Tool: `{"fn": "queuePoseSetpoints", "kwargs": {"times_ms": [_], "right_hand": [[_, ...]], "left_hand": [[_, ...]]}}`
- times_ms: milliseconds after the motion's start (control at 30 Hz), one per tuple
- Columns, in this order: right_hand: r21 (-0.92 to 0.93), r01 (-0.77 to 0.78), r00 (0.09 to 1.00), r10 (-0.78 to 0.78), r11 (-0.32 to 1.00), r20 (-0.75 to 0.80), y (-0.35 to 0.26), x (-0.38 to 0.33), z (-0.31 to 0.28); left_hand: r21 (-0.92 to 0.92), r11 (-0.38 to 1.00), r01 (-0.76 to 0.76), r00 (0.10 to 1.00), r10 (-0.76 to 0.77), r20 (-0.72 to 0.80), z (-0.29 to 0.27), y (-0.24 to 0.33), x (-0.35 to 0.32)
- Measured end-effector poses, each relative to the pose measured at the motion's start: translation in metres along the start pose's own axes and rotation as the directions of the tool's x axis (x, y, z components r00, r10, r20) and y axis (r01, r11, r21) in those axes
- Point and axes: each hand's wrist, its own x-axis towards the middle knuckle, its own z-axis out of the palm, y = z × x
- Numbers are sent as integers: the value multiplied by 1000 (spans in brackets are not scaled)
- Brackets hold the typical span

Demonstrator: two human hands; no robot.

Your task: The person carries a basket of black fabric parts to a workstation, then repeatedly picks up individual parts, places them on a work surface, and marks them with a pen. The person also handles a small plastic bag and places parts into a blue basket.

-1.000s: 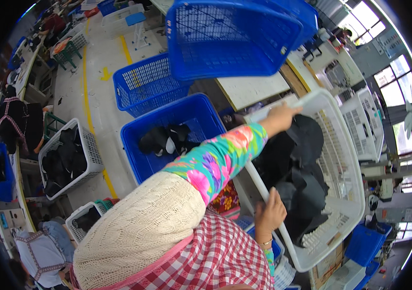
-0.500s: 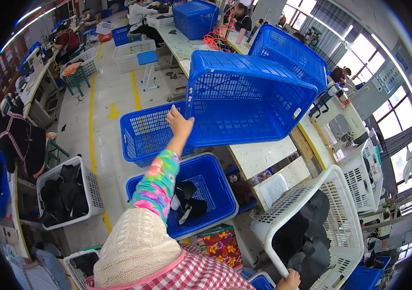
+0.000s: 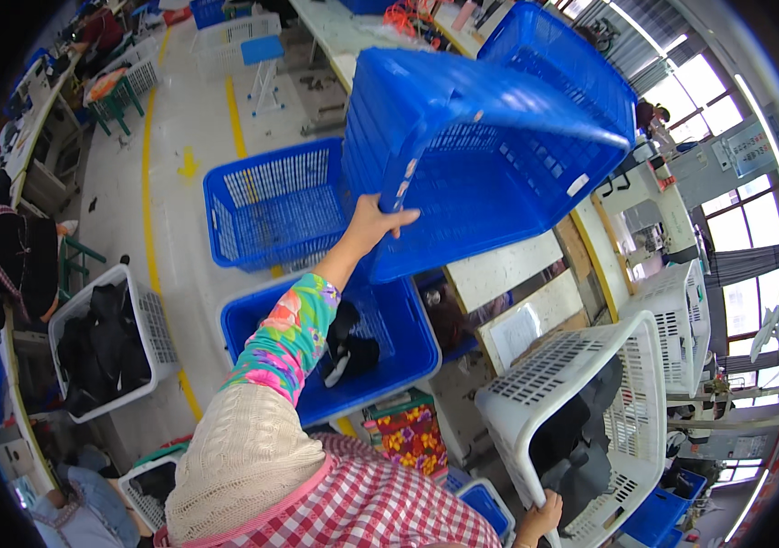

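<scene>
The blue crate (image 3: 508,187) now sits turned, showing more of its left side than half a second ago. Lower right of it, the white crate (image 3: 549,365) leans, dark pieces (image 3: 581,452) inside. The left hand (image 3: 382,222), reaching before, now pinches the blue crate's left rim; the right hand (image 3: 540,519), below it, curls its fingers over the white crate's rim, so both crates are held.

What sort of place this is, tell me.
Most likely a factory workshop: there is a long worktable, a white basket of dark pieces, and a yellow floor line.
</scene>
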Motion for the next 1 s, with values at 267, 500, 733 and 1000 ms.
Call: {"fn": "queuePoseSetpoints", "kwargs": {"times_ms": [267,500,733,1000], "right_hand": [[100,-44,997,37,994,72,-2,16,-3],[17,23,1000,-23,1000,-7,-10,17,-4],[16,-11,1000,11,1000,-26,-11,22,-9],[34,-36,999,37,999,-2,-16,20,-7]], "left_hand": [[-175,979,-108,931,38,-362,-69,67,-23],[-357,934,-4,839,-192,-509,-169,128,-74],[422,897,-131,644,401,-652,-141,230,-148],[-8,1000,-29,784,17,-621,-242,209,-91]]}}
